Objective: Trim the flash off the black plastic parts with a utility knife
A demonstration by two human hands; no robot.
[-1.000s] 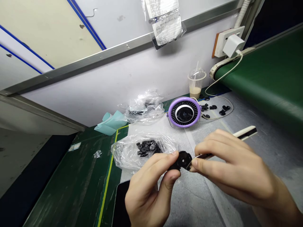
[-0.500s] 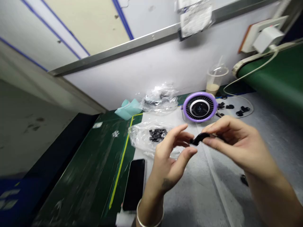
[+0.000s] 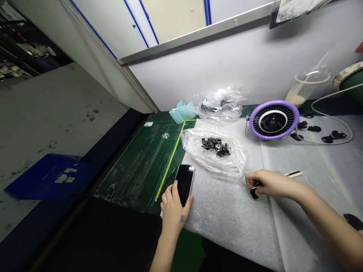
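My left hand (image 3: 172, 204) is around the lower part of a black-screened phone (image 3: 185, 179), thumb on its right edge and fingers on its left. My right hand (image 3: 265, 183), low over the grey-white sheet, is closed on a small black part (image 3: 254, 192) pinched at the fingertips. A slim white stick with a black end (image 3: 295, 174) juts out behind that hand; whether the fingers also hold it is hidden. Between the hands, farther back, lies an open clear plastic bag (image 3: 193, 145) with several small black parts (image 3: 215, 146) on it.
A purple-rimmed fan (image 3: 274, 102) stands at the back right, before a drink cup (image 3: 312, 79). Loose black parts (image 3: 337, 135) lie near a white cable (image 3: 347, 124). Another plastic bag (image 3: 227, 109) and a teal wrapper (image 3: 183, 112) are along the wall. The green table's left edge borders a gap.
The view has swung left. My left hand has gone from beside the black part down to the phone. My right hand has lowered to the sheet, a black part still in its fingers.
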